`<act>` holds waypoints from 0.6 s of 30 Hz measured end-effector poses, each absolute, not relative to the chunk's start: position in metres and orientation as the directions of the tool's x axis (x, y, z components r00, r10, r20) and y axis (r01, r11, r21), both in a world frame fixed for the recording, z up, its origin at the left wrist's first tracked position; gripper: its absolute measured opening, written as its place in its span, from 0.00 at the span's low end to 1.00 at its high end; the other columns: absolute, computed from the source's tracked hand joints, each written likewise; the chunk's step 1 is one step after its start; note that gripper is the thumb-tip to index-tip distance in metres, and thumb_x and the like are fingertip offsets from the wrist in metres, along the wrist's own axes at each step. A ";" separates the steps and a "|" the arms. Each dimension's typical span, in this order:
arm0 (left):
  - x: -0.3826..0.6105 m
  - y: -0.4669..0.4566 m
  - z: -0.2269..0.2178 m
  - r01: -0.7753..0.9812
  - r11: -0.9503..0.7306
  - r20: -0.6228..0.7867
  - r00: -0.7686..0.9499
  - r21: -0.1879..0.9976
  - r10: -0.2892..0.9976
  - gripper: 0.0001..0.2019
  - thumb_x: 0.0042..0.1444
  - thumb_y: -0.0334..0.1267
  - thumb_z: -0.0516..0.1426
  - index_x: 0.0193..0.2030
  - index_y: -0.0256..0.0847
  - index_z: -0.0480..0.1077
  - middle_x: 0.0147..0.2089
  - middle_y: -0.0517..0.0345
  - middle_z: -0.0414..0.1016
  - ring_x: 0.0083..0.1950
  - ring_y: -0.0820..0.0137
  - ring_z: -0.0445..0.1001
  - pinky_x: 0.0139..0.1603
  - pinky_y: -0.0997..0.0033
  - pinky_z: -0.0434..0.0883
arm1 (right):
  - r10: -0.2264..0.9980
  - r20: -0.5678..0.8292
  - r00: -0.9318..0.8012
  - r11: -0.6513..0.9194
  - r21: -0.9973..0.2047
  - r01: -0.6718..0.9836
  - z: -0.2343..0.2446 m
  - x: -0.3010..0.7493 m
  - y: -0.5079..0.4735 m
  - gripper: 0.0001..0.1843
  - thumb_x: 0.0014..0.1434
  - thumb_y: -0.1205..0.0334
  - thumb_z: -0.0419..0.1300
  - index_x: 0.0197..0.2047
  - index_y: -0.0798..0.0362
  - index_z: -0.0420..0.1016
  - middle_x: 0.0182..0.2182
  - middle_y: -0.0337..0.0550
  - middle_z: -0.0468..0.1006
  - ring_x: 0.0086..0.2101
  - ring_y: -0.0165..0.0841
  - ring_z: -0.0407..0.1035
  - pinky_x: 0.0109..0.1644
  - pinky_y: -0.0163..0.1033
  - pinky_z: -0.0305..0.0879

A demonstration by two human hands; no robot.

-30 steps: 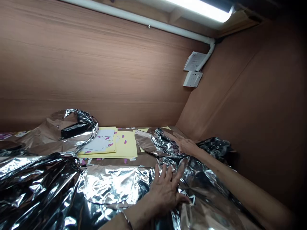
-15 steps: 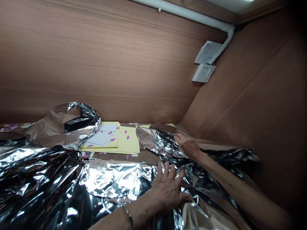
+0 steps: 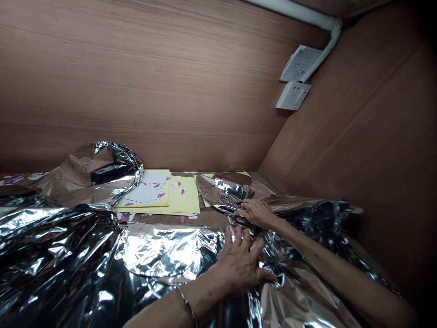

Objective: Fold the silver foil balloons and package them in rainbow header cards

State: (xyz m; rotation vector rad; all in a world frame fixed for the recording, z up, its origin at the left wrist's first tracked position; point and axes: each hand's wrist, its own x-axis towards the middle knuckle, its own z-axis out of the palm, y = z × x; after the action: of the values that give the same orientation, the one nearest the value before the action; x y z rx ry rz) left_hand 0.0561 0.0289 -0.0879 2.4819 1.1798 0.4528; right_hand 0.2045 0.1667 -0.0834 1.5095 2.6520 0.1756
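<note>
In the head view, my left hand (image 3: pixel 237 264) lies palm down with fingers spread on crinkled silver foil (image 3: pixel 164 248) in front of me. A thin bracelet (image 3: pixel 187 305) circles that wrist. Farther back and to the right, my right hand (image 3: pixel 257 213) rests with its fingers stretched on a flat shiny foil piece (image 3: pixel 221 189) with a rounded end, like an uninflated foil balloon. Its fingertips touch the near part of that piece. More loose foil (image 3: pixel 300 291) lies in folds under my right forearm.
Yellow sheets (image 3: pixel 184 196) with white paper and small purple scraps lie at the back. Another rounded foil piece (image 3: pixel 102 177) and a dark foil heap (image 3: pixel 61 259) are at left. Brown panels (image 3: pixel 153 91) enclose the back and right; a socket (image 3: pixel 293 95) and pipe are mounted there.
My right hand has slid a little left and toward me over the foil, and the rounded piece lies flatter. My left hand stays in place. The view has shifted slightly.
</note>
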 end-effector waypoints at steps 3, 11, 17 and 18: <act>0.056 0.029 -0.087 0.664 -0.592 0.126 0.611 0.457 0.782 0.38 0.56 0.63 0.36 0.68 0.43 0.38 0.67 0.40 0.45 0.68 0.49 0.38 0.61 0.40 0.42 | 0.868 -0.013 -0.497 0.494 0.126 0.860 -0.083 0.204 0.169 0.20 0.63 0.50 0.47 0.39 0.50 0.76 0.38 0.45 0.74 0.41 0.39 0.68 0.43 0.38 0.60; 0.056 0.029 -0.085 0.687 -0.594 0.105 0.613 0.418 0.783 0.40 0.54 0.65 0.36 0.67 0.42 0.40 0.68 0.42 0.44 0.68 0.51 0.37 0.62 0.41 0.41 | 0.810 -0.057 -0.584 0.587 0.063 0.807 -0.079 0.215 0.167 0.22 0.58 0.46 0.54 0.49 0.52 0.71 0.45 0.49 0.71 0.46 0.40 0.65 0.49 0.39 0.59; 0.053 0.028 -0.081 0.672 -0.607 0.165 0.601 0.425 0.782 0.39 0.55 0.64 0.37 0.68 0.45 0.35 0.69 0.44 0.40 0.69 0.52 0.36 0.63 0.41 0.40 | 0.795 -0.015 -0.606 0.606 0.027 0.795 -0.077 0.222 0.164 0.16 0.55 0.63 0.58 0.47 0.52 0.72 0.45 0.45 0.73 0.44 0.37 0.67 0.48 0.36 0.61; 0.053 0.028 -0.081 0.662 -0.618 0.192 0.601 0.425 0.776 0.38 0.55 0.63 0.37 0.68 0.46 0.35 0.68 0.44 0.40 0.69 0.52 0.36 0.63 0.41 0.40 | 0.810 0.013 -0.586 0.586 0.032 0.810 -0.074 0.223 0.168 0.14 0.54 0.66 0.57 0.46 0.52 0.73 0.43 0.45 0.74 0.43 0.36 0.68 0.47 0.36 0.61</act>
State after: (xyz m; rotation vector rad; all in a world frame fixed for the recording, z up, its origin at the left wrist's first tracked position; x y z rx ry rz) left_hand 0.0527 0.0276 -0.0813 2.5205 1.1673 0.5195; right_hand 0.2233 0.1680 -0.0735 1.4275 2.7946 0.0546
